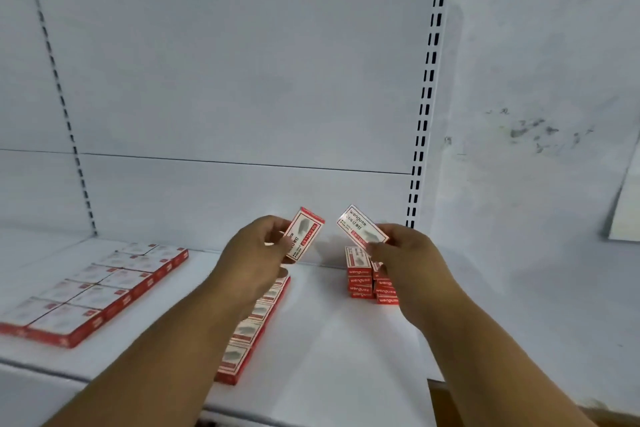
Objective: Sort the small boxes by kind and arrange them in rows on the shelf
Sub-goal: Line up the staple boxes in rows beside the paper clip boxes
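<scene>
While above shelf (329, 340) | my left hand (252, 253) pinched box (304, 232) | my right hand (405, 250) pinched second box (362, 227) | over stacks (360, 274)

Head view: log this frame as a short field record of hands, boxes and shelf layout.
left hand: holds left box
right hand: holds right box
flat block: larger boxes, shelf left
centre row: runs front to back, partly under left arm
stacks: below right box, near back panel
shelf: white
</scene>
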The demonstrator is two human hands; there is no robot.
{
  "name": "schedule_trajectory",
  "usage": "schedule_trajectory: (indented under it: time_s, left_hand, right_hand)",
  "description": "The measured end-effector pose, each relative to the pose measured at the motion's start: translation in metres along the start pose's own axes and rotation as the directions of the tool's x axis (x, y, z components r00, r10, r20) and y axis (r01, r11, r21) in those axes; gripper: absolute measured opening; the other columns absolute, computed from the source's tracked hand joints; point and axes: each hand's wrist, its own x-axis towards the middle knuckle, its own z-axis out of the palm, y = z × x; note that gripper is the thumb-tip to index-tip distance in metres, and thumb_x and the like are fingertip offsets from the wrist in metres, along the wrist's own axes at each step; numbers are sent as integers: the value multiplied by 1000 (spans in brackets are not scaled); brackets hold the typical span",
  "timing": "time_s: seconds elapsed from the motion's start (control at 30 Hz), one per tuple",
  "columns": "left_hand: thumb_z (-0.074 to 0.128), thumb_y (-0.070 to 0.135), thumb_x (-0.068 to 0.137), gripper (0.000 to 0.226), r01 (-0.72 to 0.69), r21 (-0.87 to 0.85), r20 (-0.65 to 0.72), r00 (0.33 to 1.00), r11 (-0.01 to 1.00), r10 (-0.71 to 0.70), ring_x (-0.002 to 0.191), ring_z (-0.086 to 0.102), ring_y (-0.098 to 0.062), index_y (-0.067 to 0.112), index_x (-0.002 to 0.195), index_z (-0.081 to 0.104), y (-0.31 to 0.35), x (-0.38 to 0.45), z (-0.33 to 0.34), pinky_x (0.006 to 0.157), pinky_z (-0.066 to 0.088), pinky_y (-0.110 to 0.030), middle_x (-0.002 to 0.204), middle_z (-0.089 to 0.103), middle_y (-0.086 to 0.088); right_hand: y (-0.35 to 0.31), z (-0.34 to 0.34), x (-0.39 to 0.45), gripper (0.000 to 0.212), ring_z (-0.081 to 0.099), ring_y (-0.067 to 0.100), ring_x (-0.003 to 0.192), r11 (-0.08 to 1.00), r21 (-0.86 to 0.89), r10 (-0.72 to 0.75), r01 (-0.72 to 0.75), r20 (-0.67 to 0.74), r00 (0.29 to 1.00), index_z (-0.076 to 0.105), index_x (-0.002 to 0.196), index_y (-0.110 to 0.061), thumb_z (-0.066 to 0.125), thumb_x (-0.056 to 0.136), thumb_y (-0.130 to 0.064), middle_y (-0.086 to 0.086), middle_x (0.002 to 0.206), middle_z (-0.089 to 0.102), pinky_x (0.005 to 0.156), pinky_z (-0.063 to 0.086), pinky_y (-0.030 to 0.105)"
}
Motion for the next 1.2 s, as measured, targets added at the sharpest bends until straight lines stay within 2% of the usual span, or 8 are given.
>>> schedule_trajectory:
  time_s: [0.17, 0.4, 0.57, 0.63, 0.73, 0.87, 1.0, 1.2]
  left_hand:
    - [51, 24, 101, 21, -41, 116, -30, 999, 992, 45, 68, 58, -5, 37, 111, 63, -14, -30, -44, 58, 41, -19, 98, 68, 14]
    - [49, 25, 101, 26, -119, 309, 36, 993, 944, 114, 87, 61, -3, 38, 118, 63, -54, -38, -112, 64, 45, -20, 108, 64, 14]
    - [50, 26, 101, 11, -132, 372, 116, 989, 919, 95, 82, 60, -3, 35, 101, 55, -93, -27, -149, 58, 43, -21, 100, 61, 17]
    - [49, 26, 101, 12, -158, 395, 179, 979, 905, 93, 81, 59, -3, 37, 99, 55, -103, -24, -154, 58, 42, -21, 96, 59, 19]
    - [49, 29, 101, 12, -191, 428, 250, 964, 883, 88, 84, 60, -7, 37, 101, 57, -116, -20, -155, 67, 47, -27, 99, 62, 17]
    - [45, 31, 102, 19, -289, 460, 294, 942, 840, 163, 93, 53, -6, 35, 110, 61, -122, -20, -155, 76, 43, -25, 114, 59, 12]
    - [49, 44, 97, 31, -414, 451, 375, 892, 791, 253, 111, 47, -7, 35, 124, 61, -127, -26, -159, 90, 40, -26, 125, 56, 12]
    - [60, 48, 90, 43, -564, 469, 438, 817, 680, 375, 124, 34, -6, 41, 133, 54, -132, -30, -163, 102, 26, -25, 135, 50, 21]
  right_hand:
    - [-4, 36, -33, 26, 52, 22, 70, 990, 141, -21, 13, 60, 998, 66, 103, -23, 61, 90, -1, 4, 91, 75, 61, 41, 34]
    - [3, 100, -76, 24, 56, 12, 63, 999, 12, -35, 36, -11, 999, 68, 102, -24, 59, 92, -4, 2, 88, 73, 58, 41, 27]
    - [21, 144, -102, 24, 57, 3, 51, 982, -186, -26, 12, -74, 997, 68, 103, -30, 58, 94, -10, -15, 62, 65, 53, 45, 18]
    - [23, 156, -110, 22, 67, 9, 62, 962, -271, 10, -29, -71, 997, 66, 106, -33, 56, 95, -16, -13, 74, 70, 55, 51, 21]
    - [24, 164, -115, 23, 67, 12, 79, 879, -474, -12, -43, -113, 994, 64, 111, -32, 52, 96, -21, -10, 96, 70, 69, 52, 25]
    - [22, 168, -115, 30, 59, 14, 91, 764, -644, -34, -49, -117, 993, 64, 120, -28, 48, 97, -19, -1, 117, 56, 70, 43, 21]
    - [22, 165, -120, 33, 54, 6, 96, 712, -702, -24, 18, 2, 1000, 61, 126, -31, 57, 94, -39, -7, 119, 52, 76, 41, 17]
    - [25, 160, -121, 47, 42, 9, 114, 558, -813, -129, 166, 113, 985, 60, 127, -37, 69, 83, -48, -18, 116, 49, 102, 38, 31]
